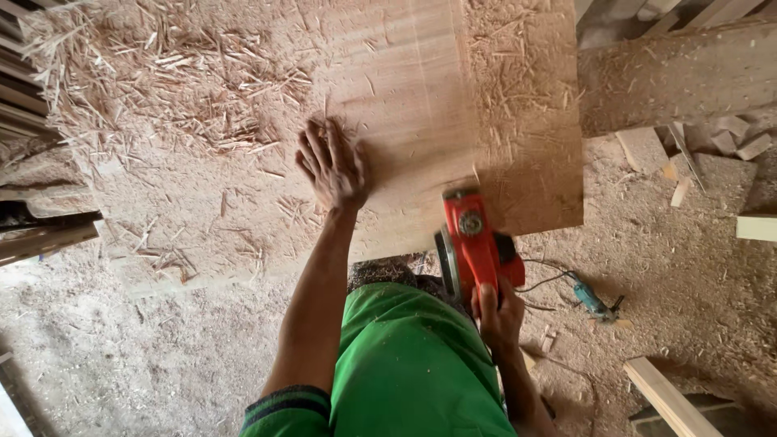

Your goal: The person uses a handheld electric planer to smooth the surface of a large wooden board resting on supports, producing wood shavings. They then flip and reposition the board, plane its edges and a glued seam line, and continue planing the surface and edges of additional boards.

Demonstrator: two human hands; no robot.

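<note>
My left hand lies with fingers spread flat on the board; my right hand fingers wrap the red planer at the board's edge.

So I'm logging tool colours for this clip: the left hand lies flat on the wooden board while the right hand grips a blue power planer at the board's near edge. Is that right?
Not quite: the power planer is red, not blue, as the head view shows. The rest stands: the left hand lies flat on the wooden board, and the right hand grips the planer at the board's near edge.
</note>
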